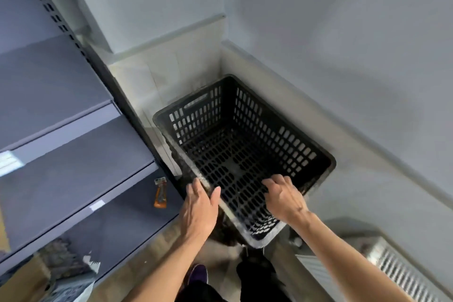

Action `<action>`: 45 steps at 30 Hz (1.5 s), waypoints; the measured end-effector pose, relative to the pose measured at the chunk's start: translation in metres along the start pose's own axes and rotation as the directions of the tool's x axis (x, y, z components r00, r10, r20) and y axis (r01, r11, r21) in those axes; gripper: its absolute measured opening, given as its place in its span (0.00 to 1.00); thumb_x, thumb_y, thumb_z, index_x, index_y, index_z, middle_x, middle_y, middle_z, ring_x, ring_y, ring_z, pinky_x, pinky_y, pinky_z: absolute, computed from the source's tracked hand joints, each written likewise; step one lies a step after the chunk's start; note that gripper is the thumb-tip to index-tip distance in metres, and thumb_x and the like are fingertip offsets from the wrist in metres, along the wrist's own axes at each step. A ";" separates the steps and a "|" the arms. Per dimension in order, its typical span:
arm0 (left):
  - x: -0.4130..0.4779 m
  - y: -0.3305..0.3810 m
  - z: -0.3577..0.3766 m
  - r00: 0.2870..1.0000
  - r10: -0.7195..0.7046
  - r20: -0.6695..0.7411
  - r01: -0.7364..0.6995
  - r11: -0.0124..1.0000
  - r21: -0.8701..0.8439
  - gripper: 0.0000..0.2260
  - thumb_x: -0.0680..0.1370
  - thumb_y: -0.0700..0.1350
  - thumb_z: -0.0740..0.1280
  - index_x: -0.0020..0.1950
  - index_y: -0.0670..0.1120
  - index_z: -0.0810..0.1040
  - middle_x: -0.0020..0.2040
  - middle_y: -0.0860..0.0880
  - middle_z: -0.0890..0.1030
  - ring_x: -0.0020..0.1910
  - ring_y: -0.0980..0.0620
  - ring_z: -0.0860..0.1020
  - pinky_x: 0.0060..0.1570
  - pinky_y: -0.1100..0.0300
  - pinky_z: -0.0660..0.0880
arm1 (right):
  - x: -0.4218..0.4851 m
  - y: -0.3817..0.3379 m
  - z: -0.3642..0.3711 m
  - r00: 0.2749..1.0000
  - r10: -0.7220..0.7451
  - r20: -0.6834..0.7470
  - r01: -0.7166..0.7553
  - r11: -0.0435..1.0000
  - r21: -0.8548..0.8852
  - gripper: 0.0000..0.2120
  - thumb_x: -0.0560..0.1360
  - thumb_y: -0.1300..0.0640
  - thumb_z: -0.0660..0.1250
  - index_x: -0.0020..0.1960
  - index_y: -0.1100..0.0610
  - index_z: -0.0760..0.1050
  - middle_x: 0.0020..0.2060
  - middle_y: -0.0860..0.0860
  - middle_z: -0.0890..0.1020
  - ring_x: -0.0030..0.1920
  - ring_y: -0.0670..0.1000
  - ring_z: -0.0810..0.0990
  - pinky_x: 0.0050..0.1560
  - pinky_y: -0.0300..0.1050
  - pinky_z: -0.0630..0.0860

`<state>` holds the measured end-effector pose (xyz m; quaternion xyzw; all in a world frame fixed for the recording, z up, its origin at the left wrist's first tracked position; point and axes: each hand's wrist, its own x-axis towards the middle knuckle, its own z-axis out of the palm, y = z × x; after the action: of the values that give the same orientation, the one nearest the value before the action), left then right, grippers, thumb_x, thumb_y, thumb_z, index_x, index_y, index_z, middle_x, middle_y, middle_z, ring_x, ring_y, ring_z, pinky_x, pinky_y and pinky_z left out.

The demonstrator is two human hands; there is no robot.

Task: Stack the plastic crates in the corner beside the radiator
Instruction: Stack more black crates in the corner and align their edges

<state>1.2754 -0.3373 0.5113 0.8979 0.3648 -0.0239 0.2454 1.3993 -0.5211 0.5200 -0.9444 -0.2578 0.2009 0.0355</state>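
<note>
Our left hand point(201, 203) straddles the near left rim of the black crate point(245, 154), fingers nearly straight along the outside and thumb tucked against the inside, so it holds the rim in a light pinch. Our right hand point(284, 197) reaches over the near right rim into the crate with its fingers bent downward toward the lattice wall. The picture is blurred there, so we cannot tell whether they hook the plastic or only hover above it. The crate is empty and open side up. It fills the corner, with its far sides close to the two tiled walls and its near corner pointing back at us. Dark, blurred shapes show beneath that near corner, perhaps another crate below, but we cannot say how many, if any, are under it. We judge that this crate is at or very near its place, and that what remains is to settle it square and let go. The white radiator point(392, 272) runs along the right wall, near the crate's near right side. Grey metal shelving point(73, 154) stands on our left — an orange packet point(160, 193) lies near the right edge of one shelf.
</note>
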 end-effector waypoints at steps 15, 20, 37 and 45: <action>0.042 -0.024 -0.028 0.736 0.577 0.354 -0.647 0.753 0.118 0.21 0.80 0.55 0.66 0.68 0.44 0.73 0.73 0.43 0.66 0.79 0.44 0.49 0.73 0.44 0.57 | -0.083 -0.063 0.029 0.991 -0.017 0.132 0.010 0.999 0.053 0.19 0.80 0.41 0.60 0.63 0.51 0.73 0.55 0.51 0.83 0.58 0.56 0.80 0.58 0.50 0.76; 0.042 -0.028 -0.024 0.699 0.610 0.373 -0.689 0.714 0.126 0.24 0.79 0.60 0.64 0.68 0.46 0.73 0.70 0.44 0.69 0.79 0.44 0.52 0.73 0.47 0.60 | -0.088 -0.067 0.037 0.999 -0.031 0.020 0.033 0.993 -0.117 0.11 0.80 0.49 0.62 0.55 0.56 0.73 0.49 0.52 0.83 0.54 0.56 0.80 0.63 0.47 0.70; 0.036 -0.028 -0.018 0.657 0.656 0.371 -0.714 0.700 0.027 0.20 0.78 0.58 0.65 0.62 0.46 0.76 0.65 0.46 0.74 0.80 0.49 0.51 0.70 0.48 0.65 | -0.102 -0.063 0.064 0.985 -0.049 -0.163 0.042 0.998 -0.047 0.02 0.79 0.57 0.61 0.48 0.55 0.69 0.39 0.50 0.82 0.45 0.56 0.79 0.54 0.48 0.69; 0.051 -0.018 -0.038 0.705 0.581 0.408 -0.630 0.777 -0.018 0.16 0.79 0.57 0.66 0.58 0.47 0.79 0.65 0.49 0.73 0.79 0.52 0.55 0.64 0.47 0.70 | -0.095 -0.066 0.076 0.985 0.018 -0.172 -0.027 0.998 -0.053 0.08 0.72 0.59 0.68 0.43 0.53 0.68 0.33 0.47 0.78 0.37 0.54 0.78 0.46 0.46 0.67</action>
<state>1.2955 -0.2760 0.5253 0.9572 -0.0093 -0.1430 0.2516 1.2627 -0.5142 0.4959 -0.9617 -0.2485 0.1121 0.0291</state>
